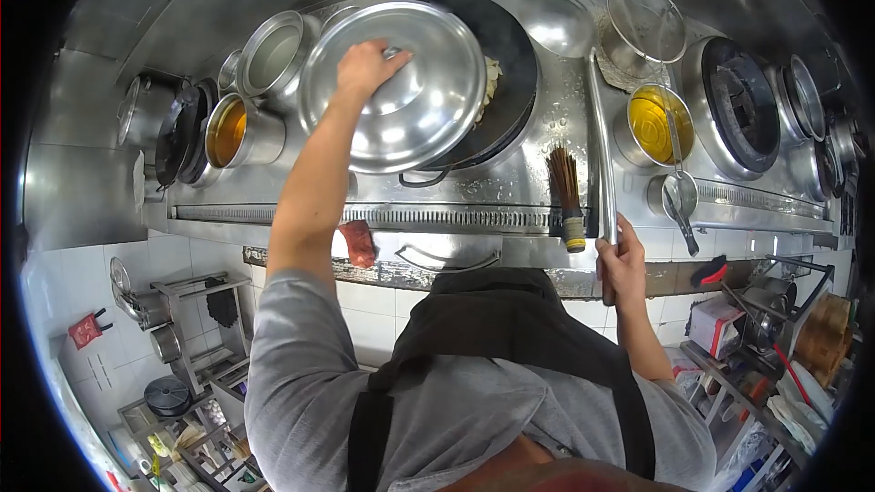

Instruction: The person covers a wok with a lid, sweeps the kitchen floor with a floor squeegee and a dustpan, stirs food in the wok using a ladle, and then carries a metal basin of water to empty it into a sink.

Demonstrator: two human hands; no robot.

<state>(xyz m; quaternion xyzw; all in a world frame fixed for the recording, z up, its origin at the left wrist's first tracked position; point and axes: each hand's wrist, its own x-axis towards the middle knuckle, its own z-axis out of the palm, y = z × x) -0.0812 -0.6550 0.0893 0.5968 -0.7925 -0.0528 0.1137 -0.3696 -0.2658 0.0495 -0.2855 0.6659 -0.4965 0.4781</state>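
Observation:
My left hand (367,70) is closed on the knob of a large round steel lid (428,118). The lid is over the left part of a black wok (506,32), and pale pieces of food (491,82) show at its right edge. Most of what lies in the wok is hidden. On the right, my right hand (623,261) is wrapped round the lower end of the long handle of a ladle (605,155). Its broad, shiny bowl lies beside the wok at the back. A bristle brush (565,187) with a yellow-banded end lies left of the handle.
Pots of yellow liquid stand on both sides, one left (228,132) and one right (654,128). A wire strainer (645,23) is at the back right, near a second burner (740,105). A red cloth (358,243) hangs at the counter's front edge.

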